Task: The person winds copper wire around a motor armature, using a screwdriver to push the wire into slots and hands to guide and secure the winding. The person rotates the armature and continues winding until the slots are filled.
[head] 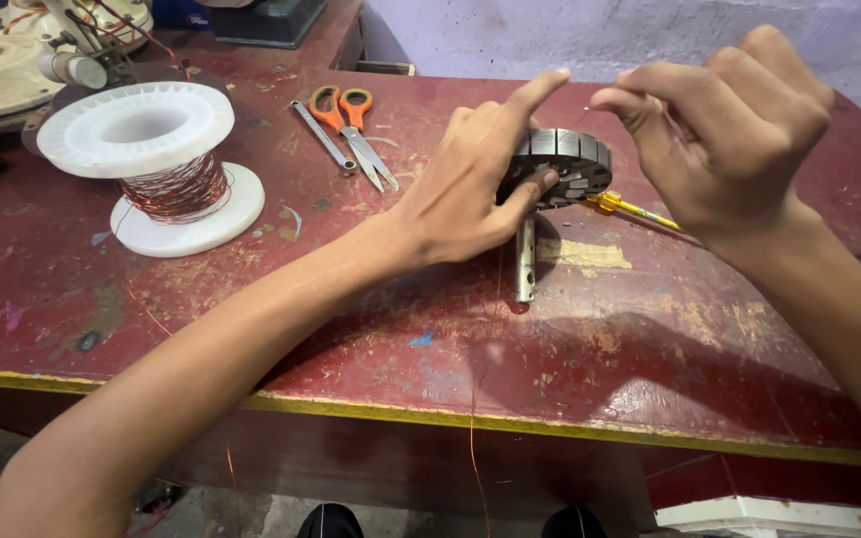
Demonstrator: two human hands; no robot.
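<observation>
The left hand [470, 184] grips a round, slotted metal stator core [565, 164] from its left side, thumb under the rim and index finger stretched out over the top. The core sits on a short steel shaft [525, 261] whose lower end rests on the worn red table [351, 299], so the piece stands upright near the middle of the table. The right hand [724, 130] hovers just right of the core with its fingers curled and thumb and forefinger pinched together on a thin copper wire [472, 438]; the wire is hard to see at the fingertips, but a fine strand hangs down past the yellow front edge of the table.

A yellow-handled tool [630, 207] lies on the table behind the core, partly hidden by the right hand. To the left stands a white plastic spool [142, 130] wound with copper wire. Between spool and core lie orange-handled scissors [356, 125], with a slim metal tool [321, 134] just beside them. Cream-coloured motor housings [2, 70] sit at the far left corner.
</observation>
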